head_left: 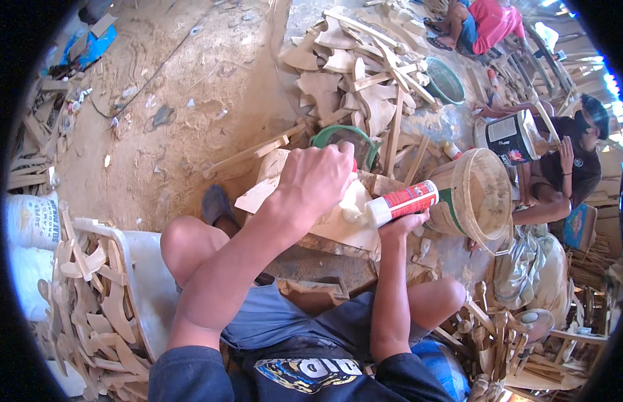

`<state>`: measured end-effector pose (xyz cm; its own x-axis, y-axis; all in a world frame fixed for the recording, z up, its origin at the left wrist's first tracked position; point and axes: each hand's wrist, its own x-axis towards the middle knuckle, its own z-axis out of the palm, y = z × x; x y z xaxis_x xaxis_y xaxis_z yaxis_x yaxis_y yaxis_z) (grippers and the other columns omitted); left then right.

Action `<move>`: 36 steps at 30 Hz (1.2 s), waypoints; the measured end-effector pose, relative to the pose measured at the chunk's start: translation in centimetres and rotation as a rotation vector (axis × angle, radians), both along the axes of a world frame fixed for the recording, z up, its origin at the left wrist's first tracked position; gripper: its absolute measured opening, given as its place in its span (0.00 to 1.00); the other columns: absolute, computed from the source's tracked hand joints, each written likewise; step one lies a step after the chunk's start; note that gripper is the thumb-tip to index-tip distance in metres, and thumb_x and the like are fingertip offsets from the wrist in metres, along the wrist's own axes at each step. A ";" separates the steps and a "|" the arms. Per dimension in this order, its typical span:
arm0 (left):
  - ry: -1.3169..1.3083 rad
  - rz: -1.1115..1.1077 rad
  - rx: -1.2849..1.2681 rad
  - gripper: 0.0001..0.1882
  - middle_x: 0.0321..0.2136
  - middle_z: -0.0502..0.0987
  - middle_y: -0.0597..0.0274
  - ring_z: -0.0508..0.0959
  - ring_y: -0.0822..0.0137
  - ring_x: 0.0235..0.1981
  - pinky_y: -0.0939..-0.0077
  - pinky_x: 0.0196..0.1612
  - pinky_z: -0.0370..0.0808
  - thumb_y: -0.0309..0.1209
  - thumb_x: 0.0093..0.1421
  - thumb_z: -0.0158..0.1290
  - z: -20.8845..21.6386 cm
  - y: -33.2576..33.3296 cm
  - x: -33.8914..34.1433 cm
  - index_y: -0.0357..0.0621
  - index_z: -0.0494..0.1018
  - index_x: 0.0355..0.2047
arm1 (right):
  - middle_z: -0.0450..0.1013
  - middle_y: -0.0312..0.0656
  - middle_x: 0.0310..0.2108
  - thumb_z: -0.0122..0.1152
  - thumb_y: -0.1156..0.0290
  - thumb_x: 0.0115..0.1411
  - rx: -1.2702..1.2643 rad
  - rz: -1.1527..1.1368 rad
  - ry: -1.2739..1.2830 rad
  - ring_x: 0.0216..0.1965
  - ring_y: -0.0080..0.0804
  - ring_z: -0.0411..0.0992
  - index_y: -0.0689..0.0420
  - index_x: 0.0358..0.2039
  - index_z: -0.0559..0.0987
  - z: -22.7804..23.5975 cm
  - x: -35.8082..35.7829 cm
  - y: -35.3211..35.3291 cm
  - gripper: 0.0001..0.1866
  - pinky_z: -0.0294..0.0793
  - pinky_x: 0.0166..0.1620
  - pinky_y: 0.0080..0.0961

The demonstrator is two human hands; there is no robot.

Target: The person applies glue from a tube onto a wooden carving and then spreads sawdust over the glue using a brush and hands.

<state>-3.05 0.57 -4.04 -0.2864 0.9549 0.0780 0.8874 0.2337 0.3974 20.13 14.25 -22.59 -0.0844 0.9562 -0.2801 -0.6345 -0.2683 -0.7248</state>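
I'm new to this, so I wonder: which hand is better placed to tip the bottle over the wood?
Probably the right hand: it holds the red-and-white bottle, whose white end points toward the pale wood. The left hand is apart from the bottle.

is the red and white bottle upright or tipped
Tipped: the bottle lies slanted in the right hand, its white end pointing toward the pale wood.

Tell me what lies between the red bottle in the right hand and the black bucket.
A dusty pale bucket sits between the bottle and the black bucket, seen in the head view.
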 end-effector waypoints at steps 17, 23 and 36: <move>-0.337 -0.025 -0.202 0.21 0.45 0.80 0.43 0.82 0.38 0.46 0.44 0.51 0.79 0.39 0.64 0.65 -11.8 -1.6 6.9 0.41 0.70 0.49 | 0.78 0.37 0.52 0.32 0.36 0.74 -0.103 -0.200 0.122 0.53 0.38 0.80 0.47 0.60 0.74 0.7 -0.7 0.0 0.34 0.81 0.58 0.45; -0.387 -0.035 -0.065 0.19 0.41 0.81 0.44 0.83 0.42 0.46 0.47 0.47 0.79 0.35 0.61 0.66 -13.6 -0.6 8.3 0.39 0.72 0.46 | 0.79 0.36 0.48 0.33 0.34 0.74 -0.132 -0.218 0.134 0.48 0.38 0.81 0.47 0.58 0.75 1.7 -0.9 -0.1 0.34 0.84 0.53 0.45; -0.536 -0.004 0.205 0.17 0.36 0.81 0.47 0.83 0.43 0.39 0.49 0.43 0.79 0.26 0.58 0.68 -14.2 0.5 8.6 0.38 0.72 0.43 | 0.78 0.37 0.38 0.69 0.57 0.69 -0.050 -0.127 -0.042 0.37 0.30 0.80 0.55 0.51 0.74 2.4 -2.0 -1.2 0.20 0.85 0.44 0.33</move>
<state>5.52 1.11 -18.23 -0.3331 0.9368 0.1070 0.5500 0.1009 0.8290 18.09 13.02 -20.16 0.0489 0.9434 -0.3281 -0.6351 -0.2242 -0.7392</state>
